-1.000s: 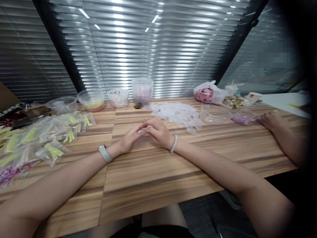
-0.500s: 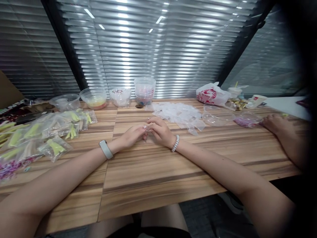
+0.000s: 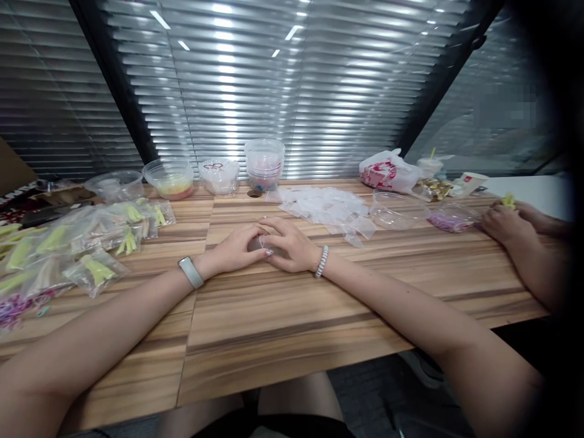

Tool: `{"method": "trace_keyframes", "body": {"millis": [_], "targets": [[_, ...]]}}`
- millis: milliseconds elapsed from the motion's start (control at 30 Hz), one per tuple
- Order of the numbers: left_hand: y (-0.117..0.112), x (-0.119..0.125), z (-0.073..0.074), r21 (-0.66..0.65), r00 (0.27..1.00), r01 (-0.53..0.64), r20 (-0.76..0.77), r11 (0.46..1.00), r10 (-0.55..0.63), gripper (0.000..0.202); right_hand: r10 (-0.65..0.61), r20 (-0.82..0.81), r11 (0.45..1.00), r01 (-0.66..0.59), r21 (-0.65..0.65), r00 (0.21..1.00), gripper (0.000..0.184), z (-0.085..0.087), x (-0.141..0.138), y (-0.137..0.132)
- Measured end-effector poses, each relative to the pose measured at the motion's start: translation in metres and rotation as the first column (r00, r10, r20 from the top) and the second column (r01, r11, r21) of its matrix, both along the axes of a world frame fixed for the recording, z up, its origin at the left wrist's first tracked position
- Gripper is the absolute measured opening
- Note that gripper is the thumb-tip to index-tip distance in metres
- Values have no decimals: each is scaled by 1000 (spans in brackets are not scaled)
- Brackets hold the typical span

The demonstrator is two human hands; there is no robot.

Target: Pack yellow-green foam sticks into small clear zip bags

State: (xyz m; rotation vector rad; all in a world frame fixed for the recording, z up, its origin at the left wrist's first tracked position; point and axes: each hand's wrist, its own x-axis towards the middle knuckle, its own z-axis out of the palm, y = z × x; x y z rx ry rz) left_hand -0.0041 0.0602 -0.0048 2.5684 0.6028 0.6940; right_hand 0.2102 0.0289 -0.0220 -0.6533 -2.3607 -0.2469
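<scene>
Above the wooden tabletop [image 3: 292, 322], my left hand [image 3: 232, 248] and my right hand [image 3: 292, 244] meet, fingers curved inward and fingertips close together. Between them shows a small see-through piece [image 3: 261, 243] with a thin pale edge; it looks like thin clear plastic, but its kind is hard to make out. Both hands are closed around it, thumbs toward me. Just beyond my right hand lies a loose pile of clear plastic bags [image 3: 323, 208]. To the left of my left hand, a small bag with a yellow-green bundle [image 3: 97, 269] lies flat.
Filled clear bags [image 3: 100, 228] and purple bands [image 3: 18, 309] cover the left side. Along the back stand a clear tub [image 3: 171, 179], stacked tubs [image 3: 264, 165] and a white-and-red carrier bag [image 3: 387, 170]. At right, another person's hands [image 3: 508, 222] hold something yellow-green near purple pieces [image 3: 449, 222].
My hands have spread slightly apart in the middle, opening a gap where the see-through piece shows. At right, the other person's second hand and a yellow-green piece have come into view.
</scene>
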Motion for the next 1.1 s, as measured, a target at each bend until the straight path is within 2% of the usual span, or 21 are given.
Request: {"method": "trace_keyframes", "body": {"millis": [167, 333, 700, 933, 1100], "targets": [[-5, 3, -2, 135, 999, -52, 3, 989, 52, 35, -34, 81, 999, 37, -31, 996, 35, -1, -1, 1], [-10, 3, -3, 242, 987, -146, -24, 959, 156, 31, -41, 104, 998, 46, -51, 994, 30, 0, -1, 1], [-11, 3, -9, 333, 970, -221, -20, 917, 241, 25, -64, 114, 997, 70, -44, 991, 26, -2, -2, 1], [-13, 4, -6, 371, 972, -201, -39, 907, 231, 20, -40, 107, 997, 47, -58, 993, 24, -3, -1, 1], [-17, 5, -5, 387, 968, -221, -28, 895, 251, 31, -33, 91, 997, 39, -61, 995, 14, -3, -1, 2]]}}
